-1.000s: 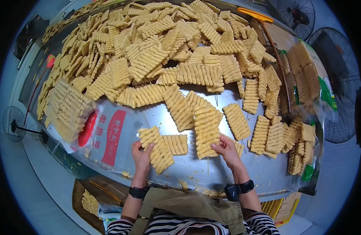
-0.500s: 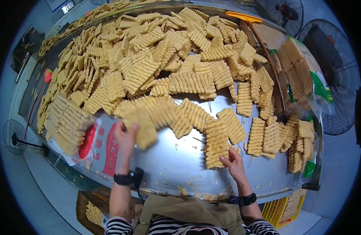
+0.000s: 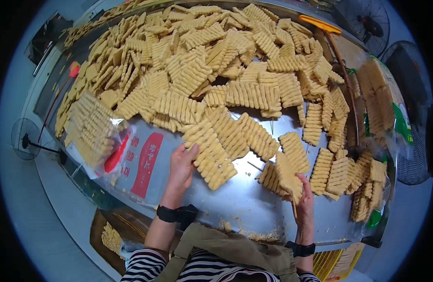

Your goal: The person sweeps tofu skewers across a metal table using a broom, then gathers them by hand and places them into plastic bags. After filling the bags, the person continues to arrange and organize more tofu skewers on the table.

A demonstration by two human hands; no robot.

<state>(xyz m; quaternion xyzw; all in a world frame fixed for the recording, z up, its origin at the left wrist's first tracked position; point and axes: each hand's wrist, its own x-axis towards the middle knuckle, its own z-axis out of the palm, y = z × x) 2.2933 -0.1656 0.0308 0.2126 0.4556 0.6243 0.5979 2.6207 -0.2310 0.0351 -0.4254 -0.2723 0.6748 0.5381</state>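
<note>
My left hand grips the left edge of a ridged yellow skewered food slab, tilted over the metal table. Another ridged slab lies right behind it. In my right hand is a second skewered slab, turned partly on edge, its thin stick pointing down toward me. Beneath and left of it a further slab shows in part. More slabs lie between my hands and the large heap.
A clear bag of slabs with red print stands at the left. Packed bags and loose slabs are at the right. An orange-headed tool leans beside the heap. Crumbs lie along the table's front edge. A yellow crate sits below.
The view has swung, shifting the scene rightward. My left hand's slab, blurred before, is now steadier and turned face up. My right hand has lifted and tilted its slab off the table.
</note>
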